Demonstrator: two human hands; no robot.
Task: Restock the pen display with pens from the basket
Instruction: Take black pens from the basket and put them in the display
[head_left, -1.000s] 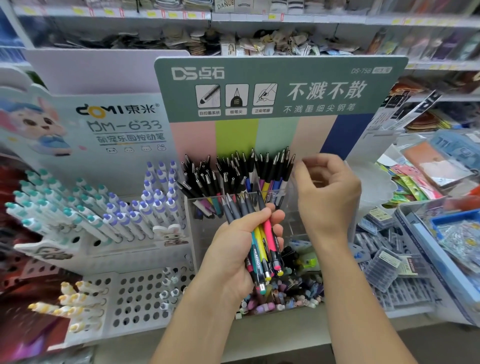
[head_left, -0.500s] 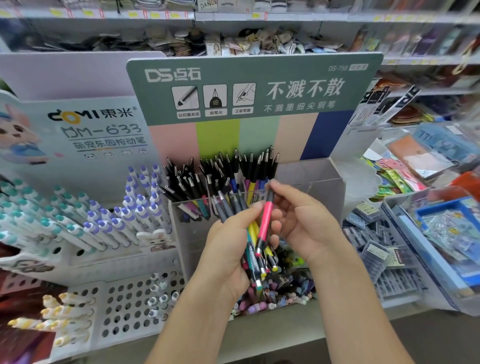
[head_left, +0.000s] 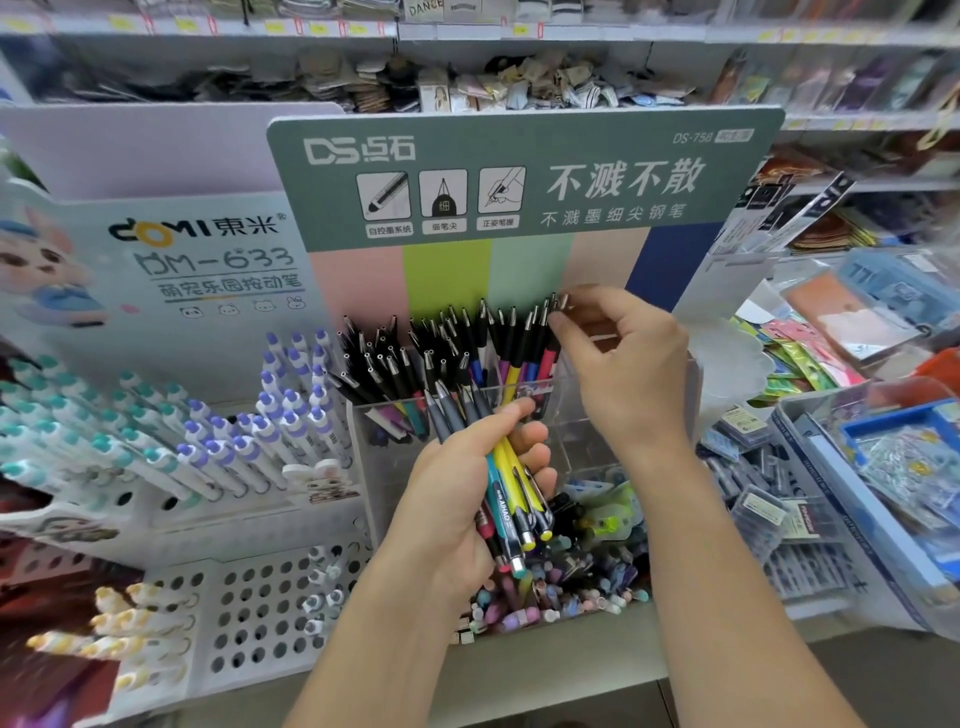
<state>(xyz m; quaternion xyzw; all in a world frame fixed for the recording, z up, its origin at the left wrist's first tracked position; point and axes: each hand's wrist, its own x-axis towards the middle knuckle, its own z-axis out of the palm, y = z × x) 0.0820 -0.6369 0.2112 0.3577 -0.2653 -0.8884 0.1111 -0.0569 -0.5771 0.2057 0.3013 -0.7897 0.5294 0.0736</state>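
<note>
Now, low in the middle of the frame, the left hand (head_left: 470, 480) is curled round a bundle of pens (head_left: 511, 501), yellow, teal and dark ones, with their grey tips fanning upward against the front wall of the clear pen holder (head_left: 524, 388). Half a second ago the right hand was down at this bundle, drawing a pink pen out of it; it has since risen to the upper middle of the frame. There the right hand (head_left: 621, 364) pinches the top of that pink pen (head_left: 548, 361), which now stands at the right edge of the pens already packed in the holder. I judge one more pen is as good as placed, with the rest of the bundle left to go. Behind rises the green sign (head_left: 519, 176); the basket is not clearly in view
</note>
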